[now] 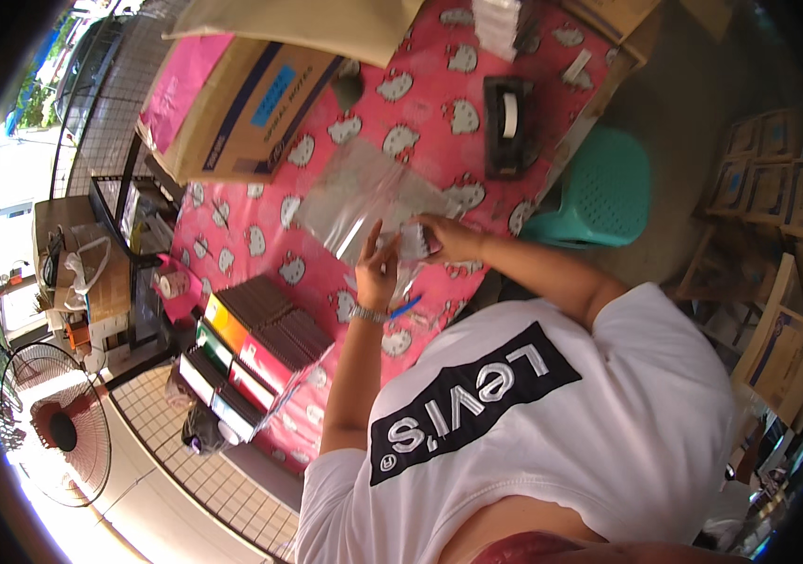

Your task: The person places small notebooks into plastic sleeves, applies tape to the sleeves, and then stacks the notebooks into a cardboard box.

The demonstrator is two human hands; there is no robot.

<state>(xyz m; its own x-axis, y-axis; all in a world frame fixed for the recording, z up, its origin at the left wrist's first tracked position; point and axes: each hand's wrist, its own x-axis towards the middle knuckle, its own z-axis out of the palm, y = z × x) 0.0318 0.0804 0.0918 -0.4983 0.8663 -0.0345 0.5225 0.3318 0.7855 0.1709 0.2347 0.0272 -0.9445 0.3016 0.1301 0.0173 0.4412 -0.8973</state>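
Observation:
My right hand (453, 240) is closed around one end of a small whitish pack (413, 242), which looks wrapped in clear plastic; what is inside cannot be made out. Just left of it, my left hand (376, 271) has its fingers apart, the index finger raised and the others close to the pack. Whether they touch it is unclear. Beyond both hands, clear plastic sheets or bags (354, 193) lie flat on the pink patterned tablecloth (307, 414). A blue pen-like object (406, 307) rests near my left wrist.
Stacked spiral notebooks (274, 324) stand at the table's left side. A large cardboard box (251, 113) sits at the far left, a black tape dispenser (508, 127) at the far right. Beside the table are a green plastic stool (608, 188), a fan (58, 423) and stacked cartons (772, 179).

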